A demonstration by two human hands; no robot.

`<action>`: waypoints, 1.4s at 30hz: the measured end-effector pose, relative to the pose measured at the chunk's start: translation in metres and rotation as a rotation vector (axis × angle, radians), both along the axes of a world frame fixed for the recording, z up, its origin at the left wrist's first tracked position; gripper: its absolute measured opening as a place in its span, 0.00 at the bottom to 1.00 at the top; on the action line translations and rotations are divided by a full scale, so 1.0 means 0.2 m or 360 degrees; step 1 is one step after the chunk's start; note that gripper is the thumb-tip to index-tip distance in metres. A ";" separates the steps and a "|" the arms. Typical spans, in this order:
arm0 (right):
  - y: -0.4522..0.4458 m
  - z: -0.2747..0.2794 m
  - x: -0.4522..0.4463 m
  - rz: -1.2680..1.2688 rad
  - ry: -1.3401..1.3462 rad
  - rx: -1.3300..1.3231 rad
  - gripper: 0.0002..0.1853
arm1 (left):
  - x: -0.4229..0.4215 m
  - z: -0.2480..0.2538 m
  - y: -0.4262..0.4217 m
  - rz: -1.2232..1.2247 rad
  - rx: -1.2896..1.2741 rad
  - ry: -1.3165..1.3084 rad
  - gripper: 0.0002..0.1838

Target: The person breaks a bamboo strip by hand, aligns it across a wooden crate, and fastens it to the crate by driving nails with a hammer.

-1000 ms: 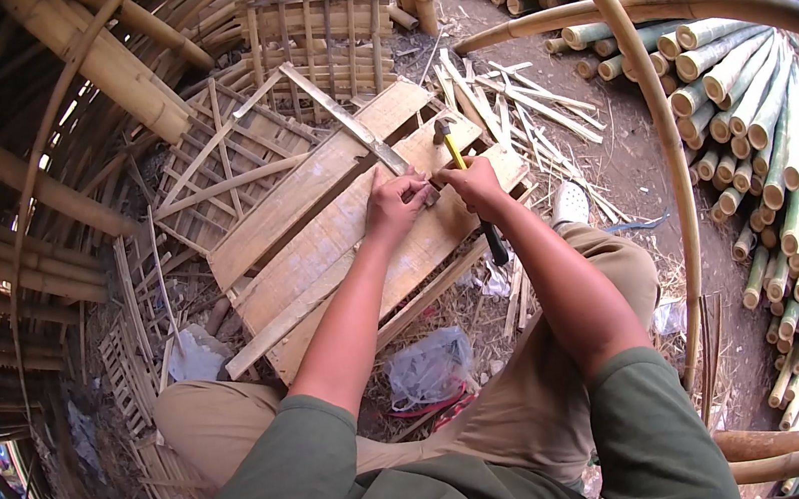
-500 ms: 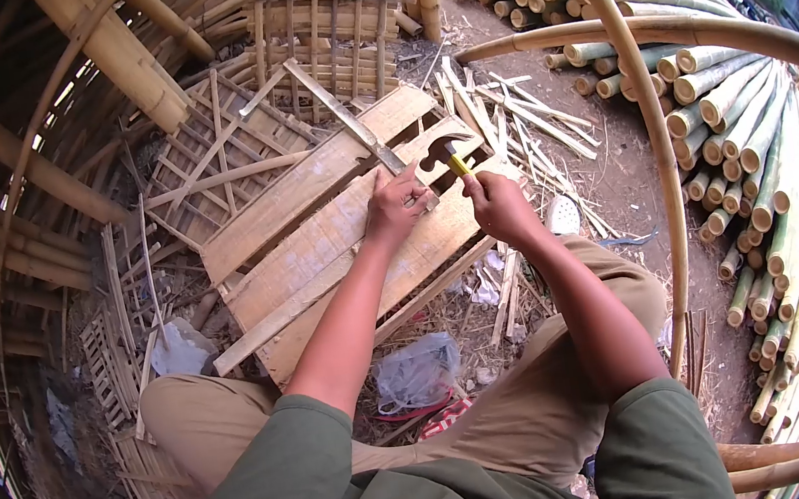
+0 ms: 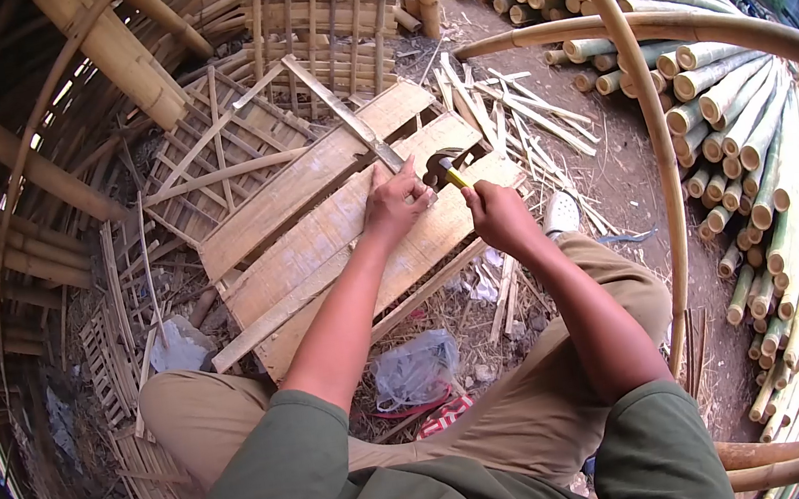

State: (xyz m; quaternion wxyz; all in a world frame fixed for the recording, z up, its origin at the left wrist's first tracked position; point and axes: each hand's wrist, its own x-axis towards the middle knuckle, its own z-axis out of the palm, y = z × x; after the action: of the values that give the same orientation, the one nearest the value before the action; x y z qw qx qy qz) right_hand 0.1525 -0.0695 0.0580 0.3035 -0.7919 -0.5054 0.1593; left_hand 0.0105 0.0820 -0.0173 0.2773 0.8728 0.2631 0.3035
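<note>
My right hand point(image 3: 503, 216) is closed around the yellow handle of a claw hammer point(image 3: 455, 175). The hammer's dark head is right beside the fingertips of my left hand point(image 3: 395, 202). Those left fingers are bent and closed on a bamboo strip point(image 3: 341, 111), near its lower end; any nail there is too small to make out. Another strip point(image 3: 277, 316) lies under my left forearm and runs toward that hand. Both strips rest on a low platform of wooden planks point(image 3: 288, 204) in front of my crossed legs.
Bamboo lattice frames point(image 3: 197, 170) lie beyond the platform at left. Split offcuts point(image 3: 532, 106) litter the ground at right. Stacked bamboo poles point(image 3: 736, 124) stand further right, behind a curved pole point(image 3: 648, 106). A clear plastic bag point(image 3: 417, 368) lies between my legs.
The hammer has swung down and slightly left, its head now closer to my left fingertips. My left hand and the strip have stayed almost in place.
</note>
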 end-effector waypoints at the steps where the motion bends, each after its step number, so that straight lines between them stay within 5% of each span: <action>1: 0.00 0.00 0.00 -0.0001 0.0001 0.0000 0.21 | 0.00 0.00 0.00 0.0001 0.0004 0.0011 0.12; 10: -0.02 0.01 -0.06 -0.0025 -0.0100 0.0209 0.19 | 0.00 0.00 0.00 0.0015 -0.0044 -0.0004 0.12; 13: -0.03 -0.04 -0.07 0.0072 -0.0293 -0.0043 0.18 | 0.00 0.00 0.00 0.0018 -0.0043 0.0016 0.12; 18: -0.02 0.06 -0.10 -0.0045 -0.0166 0.0273 0.19 | 0.00 0.01 -0.01 0.0021 -0.0048 0.0065 0.11; 21: -0.02 -0.08 -0.08 0.0022 -0.0274 -0.0004 0.19 | 0.00 0.01 -0.02 0.0020 -0.0074 0.0037 0.11; 26: 0.00 -0.02 -0.09 -0.0069 -0.0267 0.0328 0.18 | 0.00 0.00 0.00 0.0031 -0.0042 0.0035 0.12; 31: -0.02 -0.13 -0.11 0.0042 -0.0339 0.0007 0.17 | 0.00 0.01 -0.01 0.0047 -0.0064 0.0012 0.12; 36: -0.01 -0.01 -0.14 -0.0096 -0.0226 0.0367 0.17 | 0.00 0.01 0.00 0.0033 -0.0045 0.0037 0.12; 42: -0.01 -0.13 -0.12 -0.0027 -0.0319 0.0107 0.16 | -0.01 0.00 0.01 -0.0014 -0.0066 0.0042 0.11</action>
State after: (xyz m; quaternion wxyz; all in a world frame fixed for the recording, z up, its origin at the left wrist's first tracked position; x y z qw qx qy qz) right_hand 0.1281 -0.0717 0.0318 0.2791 -0.7974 -0.5316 0.0595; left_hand 0.0092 0.0837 -0.0171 0.2931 0.8720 0.2691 0.2851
